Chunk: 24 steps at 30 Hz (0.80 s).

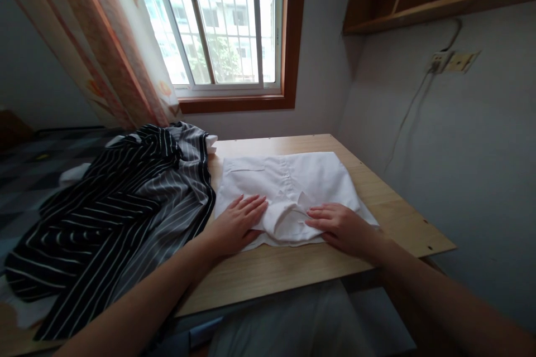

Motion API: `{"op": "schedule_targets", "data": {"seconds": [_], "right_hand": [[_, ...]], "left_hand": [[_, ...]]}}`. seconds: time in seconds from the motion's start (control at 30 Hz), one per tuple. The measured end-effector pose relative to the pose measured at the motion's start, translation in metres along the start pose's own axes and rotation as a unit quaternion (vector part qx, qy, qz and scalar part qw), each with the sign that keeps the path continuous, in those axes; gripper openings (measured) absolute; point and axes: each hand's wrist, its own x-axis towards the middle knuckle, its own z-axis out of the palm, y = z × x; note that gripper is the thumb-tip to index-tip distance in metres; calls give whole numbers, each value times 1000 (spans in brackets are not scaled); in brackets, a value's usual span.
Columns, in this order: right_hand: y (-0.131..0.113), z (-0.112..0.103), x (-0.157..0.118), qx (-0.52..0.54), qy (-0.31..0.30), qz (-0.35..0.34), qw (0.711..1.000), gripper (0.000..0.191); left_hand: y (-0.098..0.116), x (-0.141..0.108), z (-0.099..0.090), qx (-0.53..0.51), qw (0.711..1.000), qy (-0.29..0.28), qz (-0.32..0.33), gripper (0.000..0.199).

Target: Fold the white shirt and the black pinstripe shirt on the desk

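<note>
A white shirt [310,173] lies folded on the wooden table [251,273], its collar toward me and its button strip running away from me. My left hand [238,220] rests on the shirt's near left part, palm down, fingers spread a little and pointing at the collar. On the other side of the collar, my right hand [337,226] lies flat on the near right part with its fingers apart. Neither hand grips the cloth.
Black and grey striped clothing [125,206] is heaped over the table's left side. A checked bed surface [25,178] lies behind it. The window [226,22] and curtain [113,33] stand beyond, and a shelf [444,3] hangs at the upper right.
</note>
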Motion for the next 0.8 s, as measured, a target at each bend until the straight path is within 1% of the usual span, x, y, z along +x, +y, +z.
{"op": "schedule_targets", "data": {"seconds": [0.1, 0.23, 0.37, 0.53, 0.67, 0.8], "right_hand": [[-4, 10, -7, 32, -9, 32, 999, 51], [-1, 11, -6, 76, -31, 56, 995, 57], [15, 14, -1, 118, -39, 65, 990, 57], [44, 23, 8, 141, -36, 49, 988, 56], [60, 26, 19, 146, -40, 29, 988, 55], [63, 27, 24, 119, -18, 32, 992, 55]], "left_hand": [[4, 0, 1, -9, 1000, 11, 28, 57], [1, -2, 4, -25, 999, 8, 43, 58], [-12, -3, 7, -22, 999, 4, 34, 54], [-27, -2, 6, -5, 1000, 18, -4, 49], [-29, 1, 8, -2, 999, 34, -21, 45], [-27, 1, 10, -28, 997, 62, -21, 44]]}}
